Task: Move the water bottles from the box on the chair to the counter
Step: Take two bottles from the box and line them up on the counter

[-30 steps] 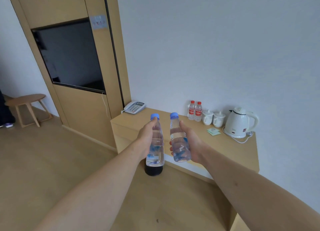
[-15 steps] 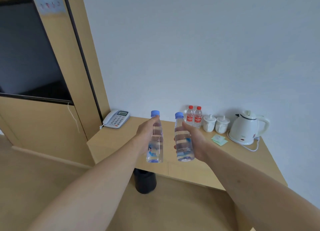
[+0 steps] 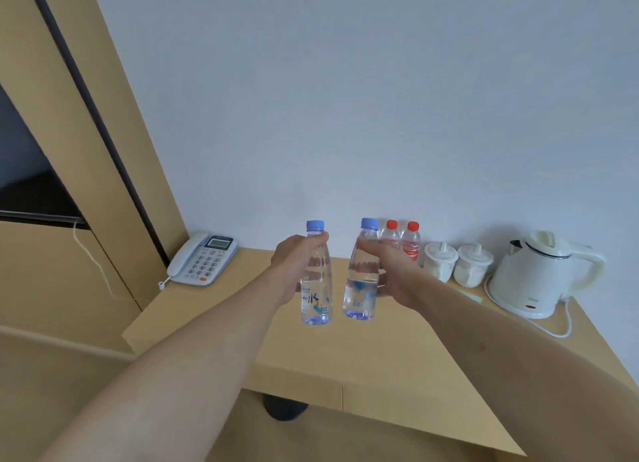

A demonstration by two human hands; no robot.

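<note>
My left hand (image 3: 294, 264) grips a clear water bottle (image 3: 316, 288) with a blue cap, held upright over the wooden counter (image 3: 345, 351). My right hand (image 3: 394, 271) grips a second blue-capped water bottle (image 3: 360, 281), also upright, just to the right of the first. Both bottle bases hang a little above the counter's middle; whether they touch it I cannot tell. The box and the chair are out of view.
Two red-capped bottles (image 3: 401, 242) stand at the back against the wall, next to two white lidded cups (image 3: 456, 266) and a white kettle (image 3: 539, 276) with its cord. A telephone (image 3: 202, 259) lies at the counter's left end. A black bin (image 3: 283, 406) sits below.
I have come closer to the counter and both bottles have moved forward from in front of its edge to over its middle. Both grips are unchanged.
</note>
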